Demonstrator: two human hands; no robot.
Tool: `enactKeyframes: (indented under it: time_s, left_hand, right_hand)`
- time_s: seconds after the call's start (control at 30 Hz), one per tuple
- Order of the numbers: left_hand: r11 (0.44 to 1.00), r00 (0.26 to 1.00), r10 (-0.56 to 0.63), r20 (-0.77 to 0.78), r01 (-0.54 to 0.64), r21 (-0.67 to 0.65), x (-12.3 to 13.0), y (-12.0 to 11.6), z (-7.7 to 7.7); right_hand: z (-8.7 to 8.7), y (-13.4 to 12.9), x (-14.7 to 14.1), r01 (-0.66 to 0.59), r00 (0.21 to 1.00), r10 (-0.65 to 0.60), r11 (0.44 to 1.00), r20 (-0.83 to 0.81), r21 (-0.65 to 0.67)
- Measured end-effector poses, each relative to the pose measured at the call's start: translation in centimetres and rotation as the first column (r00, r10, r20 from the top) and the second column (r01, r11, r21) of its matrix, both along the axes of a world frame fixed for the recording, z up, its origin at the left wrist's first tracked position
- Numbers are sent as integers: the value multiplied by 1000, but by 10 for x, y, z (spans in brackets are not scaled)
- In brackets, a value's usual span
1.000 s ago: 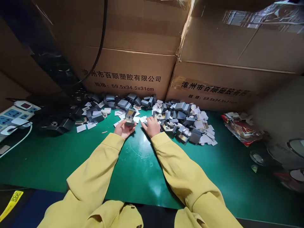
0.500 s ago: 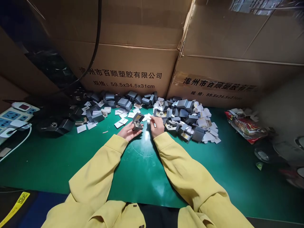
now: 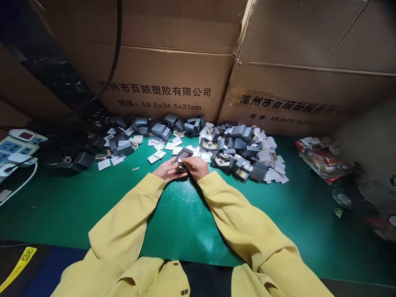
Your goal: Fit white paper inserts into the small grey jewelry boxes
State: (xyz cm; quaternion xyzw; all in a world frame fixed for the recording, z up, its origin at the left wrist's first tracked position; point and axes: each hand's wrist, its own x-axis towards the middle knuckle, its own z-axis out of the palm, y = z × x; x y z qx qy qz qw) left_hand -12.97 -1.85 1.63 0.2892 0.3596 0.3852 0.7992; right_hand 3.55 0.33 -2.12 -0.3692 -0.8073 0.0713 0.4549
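My left hand grips a small dark grey hinged box from its left side, fingers curled under it. The box is tilted with its lid up, and its inside is partly covered by fingers. My right hand reaches to the box's right side, its fingertips pinched together at the opening. Whatever those fingertips hold is hidden. Just beyond the hands lie loose white cards on the green table surface.
A heap of similar grey boxes mixed with white pieces lies to the right; more boxes line the back. Large cartons stand behind. A power strip sits left, a red plastic packet right.
My right hand has moved left from beside the box to its opening; a small white piece seen at its fingers before is now hidden. The left hand still holds the box.
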Motion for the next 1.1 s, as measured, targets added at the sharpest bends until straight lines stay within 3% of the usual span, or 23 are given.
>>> enactKeyframes:
  time_s: [0.17,0.4,0.5,0.6,0.9,1.1]
  left_hand:
    - [999,999,40,-25,-40,-10,0,0,-2]
    - [1000,999,23,-38,-23,4,1,1,-2]
    - [999,997,43,-63,-43,8,2,0,-2]
    - [999,999,-9,-43,10,32,4,-1,-2]
    - [995,999,-28,-28,31,91,4,0,-8]
    - [994,998,-38,-47,43,103,5,0,-7]
  right_hand:
    - [5,0,5,-75,995,77,996,66,-39]
    - [6,1,7,-61,980,65,998,188,-23]
    - [8,-1,4,8,981,-7,1000,196,-4]
    - [11,-4,2,117,970,-115,993,213,2]
    - [13,-8,-4,290,882,-273,957,384,15]
    - [11,-7,-4,299,891,-255,952,376,-63]
